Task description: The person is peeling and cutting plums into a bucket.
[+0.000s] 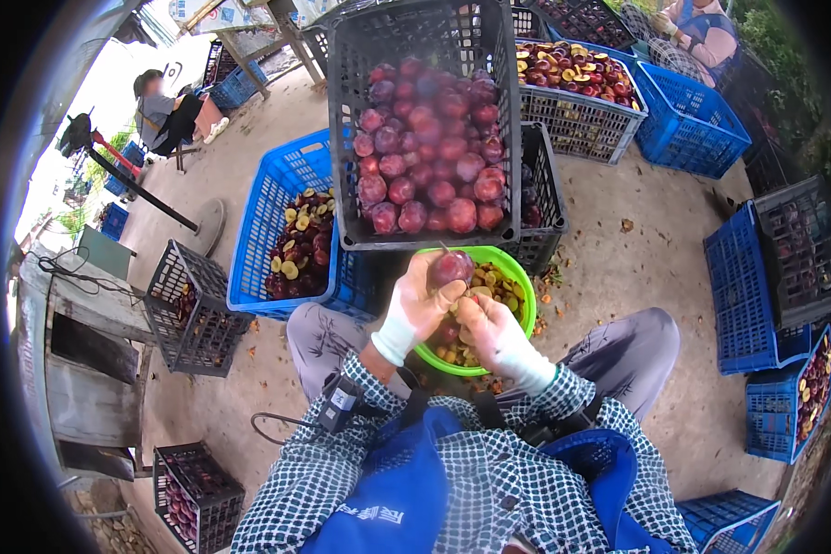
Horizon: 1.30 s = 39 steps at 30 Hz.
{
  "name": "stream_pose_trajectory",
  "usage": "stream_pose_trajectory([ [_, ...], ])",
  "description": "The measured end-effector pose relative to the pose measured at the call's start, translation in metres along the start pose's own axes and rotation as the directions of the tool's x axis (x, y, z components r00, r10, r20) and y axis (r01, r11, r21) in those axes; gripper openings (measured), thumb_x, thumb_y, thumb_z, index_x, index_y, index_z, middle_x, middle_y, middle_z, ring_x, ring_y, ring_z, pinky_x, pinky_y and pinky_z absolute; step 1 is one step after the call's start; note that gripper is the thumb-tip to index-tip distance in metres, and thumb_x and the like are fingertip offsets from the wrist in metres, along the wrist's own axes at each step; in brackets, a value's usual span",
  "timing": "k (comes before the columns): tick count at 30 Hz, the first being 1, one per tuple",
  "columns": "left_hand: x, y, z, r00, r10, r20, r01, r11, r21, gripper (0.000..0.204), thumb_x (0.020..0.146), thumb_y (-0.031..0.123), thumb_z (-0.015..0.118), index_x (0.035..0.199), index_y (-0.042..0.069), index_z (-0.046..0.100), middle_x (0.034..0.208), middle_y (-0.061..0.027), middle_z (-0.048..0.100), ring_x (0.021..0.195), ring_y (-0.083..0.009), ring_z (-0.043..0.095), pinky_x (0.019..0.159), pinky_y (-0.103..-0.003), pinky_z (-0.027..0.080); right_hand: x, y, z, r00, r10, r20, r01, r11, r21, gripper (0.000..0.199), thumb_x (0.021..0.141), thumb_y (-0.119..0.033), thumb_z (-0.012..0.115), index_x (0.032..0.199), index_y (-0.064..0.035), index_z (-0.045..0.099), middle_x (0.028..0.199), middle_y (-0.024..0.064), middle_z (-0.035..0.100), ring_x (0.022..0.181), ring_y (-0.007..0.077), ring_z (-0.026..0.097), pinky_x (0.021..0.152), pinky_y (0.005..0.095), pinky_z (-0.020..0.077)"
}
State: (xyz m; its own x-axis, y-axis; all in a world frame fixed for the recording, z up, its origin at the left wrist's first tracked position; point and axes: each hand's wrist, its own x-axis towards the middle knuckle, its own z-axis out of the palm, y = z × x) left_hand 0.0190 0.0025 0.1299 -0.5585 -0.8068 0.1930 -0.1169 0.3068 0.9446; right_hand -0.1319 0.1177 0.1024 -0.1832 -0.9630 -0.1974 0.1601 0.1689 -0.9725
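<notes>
My left hand (417, 303), in a white glove with bare fingertips, grips a dark red plum (451, 268). Just below the plum, my right hand (500, 338), gloved the same way, is closed with fingertips pinched beside my left thumb. Whatever the right fingers hold is hidden. Both hands are above a bright green basin (523, 288) containing yellowish cut pieces and some plum, between my knees. Right in front of me, a black crate (342, 175) full of whole plums (425, 166) tilts toward me.
On the left, a blue crate (260, 222) holds halved plums (297, 242). Another black crate (547, 185) stands under the plum crate. Crates with cut plums (577, 125), blue crates (697, 138) and stacked crates (743, 295) stand farther right. Two people sit in the background.
</notes>
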Motion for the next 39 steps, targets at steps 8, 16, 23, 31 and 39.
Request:
stream_pose_trajectory([
  [8,-0.013,-0.032,0.001,0.942,-0.25,0.225,0.33,0.558,-0.761,0.048,0.119,0.037,0.061,0.151,0.001,0.061,0.143,-0.0092,0.07,0.13,-0.0203,0.069,0.113,-0.038,0.057,0.006,-0.039,-0.02,0.829,-0.54,-0.147,0.306,0.657,-0.689,0.05,0.101,-0.045,0.083,0.119,-0.0026,0.066,0.081,0.0179,0.076,0.067,0.0367,0.078,0.061,0.0444,0.0605],
  [16,-0.028,-0.013,0.025,0.99,-0.136,0.03,0.139,0.977,-0.16,0.036,0.121,0.03,0.047,0.132,0.003,0.067,0.108,-0.0098,0.071,0.098,-0.015,0.066,0.085,-0.032,0.053,0.008,-0.034,-0.016,0.938,-0.342,-0.049,0.309,0.895,-0.32,0.067,0.088,-0.047,0.093,0.133,-0.0039,0.068,0.095,0.0158,0.081,0.075,0.0261,0.082,0.069,0.0389,0.0641],
  [23,-0.029,0.034,0.008,0.645,-0.505,0.573,0.764,0.411,-0.498,0.03,0.116,0.043,0.052,0.109,0.019,0.069,0.079,0.0008,0.064,0.059,-0.0088,0.057,0.05,-0.031,0.042,-0.004,-0.057,-0.016,0.748,-0.561,0.355,0.642,0.474,-0.602,0.056,0.08,-0.042,0.097,0.12,-0.0083,0.078,0.087,0.0095,0.081,0.076,0.026,0.082,0.072,0.0374,0.0653],
  [31,-0.028,-0.028,0.003,0.523,-0.404,0.75,0.817,-0.011,-0.576,0.067,0.114,0.072,0.04,0.114,0.013,0.071,0.072,-0.0061,0.06,0.048,-0.0189,0.044,0.051,-0.034,0.034,0.016,-0.014,-0.04,0.989,0.028,0.149,-0.114,0.78,0.616,0.05,0.114,-0.05,0.055,0.135,-0.0056,0.065,0.084,0.0018,0.064,0.058,0.0089,0.042,0.051,0.0281,0.0353],
  [39,-0.022,-0.035,-0.012,0.601,-0.381,0.703,0.76,0.003,-0.649,0.069,0.114,0.07,0.041,0.115,0.008,0.073,0.076,-0.0096,0.067,0.051,-0.0206,0.046,0.056,-0.038,0.037,0.023,0.001,-0.039,0.975,-0.009,0.223,-0.164,0.649,0.742,0.062,0.113,-0.061,0.052,0.135,-0.0051,0.069,0.092,0.0055,0.074,0.055,0.0125,0.045,0.048,0.0304,0.0343],
])
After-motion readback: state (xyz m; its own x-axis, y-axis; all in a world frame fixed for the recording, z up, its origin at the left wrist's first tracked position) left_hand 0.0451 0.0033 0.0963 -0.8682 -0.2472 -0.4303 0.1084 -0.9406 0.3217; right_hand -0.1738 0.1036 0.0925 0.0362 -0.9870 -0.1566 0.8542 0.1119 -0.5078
